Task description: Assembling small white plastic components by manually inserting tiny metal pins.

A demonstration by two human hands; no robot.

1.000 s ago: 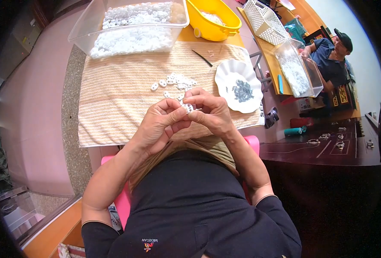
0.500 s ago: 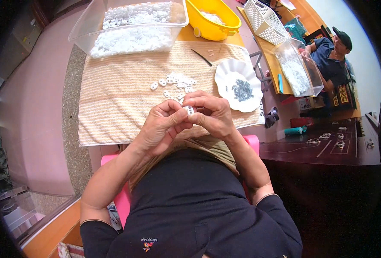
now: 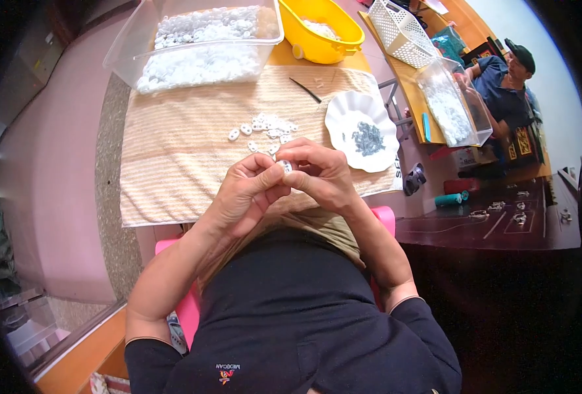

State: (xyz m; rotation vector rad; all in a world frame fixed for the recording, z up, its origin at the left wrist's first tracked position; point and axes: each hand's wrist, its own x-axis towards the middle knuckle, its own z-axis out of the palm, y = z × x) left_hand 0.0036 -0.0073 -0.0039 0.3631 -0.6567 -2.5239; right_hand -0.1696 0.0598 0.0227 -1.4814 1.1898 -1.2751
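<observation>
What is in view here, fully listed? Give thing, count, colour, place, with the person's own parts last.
Tables: 2, orange-brown, centre and upper right
Towel: 1, cream-orange, on main table
Tubs: 2, clear, one per table
Pieces: many, white, in tubs, on towel
Basin: 1, yellow, main table's far edge
Plate: 1, white, towel's right side
Bits: many, dark grey, on plate
Stick: 1, black, beyond plate
Basket: 1, white, other table
Cylinder: 1, teal, right
Panel: 1, dark, lower right
Seat: 1, pink, beside waist
Co-worker: 1, blue top, upper right
Shirt: 1, black, lower centre
Left hand: 1, bare, pinching a white piece
Right hand: 1, bare, on the same piece
</observation>
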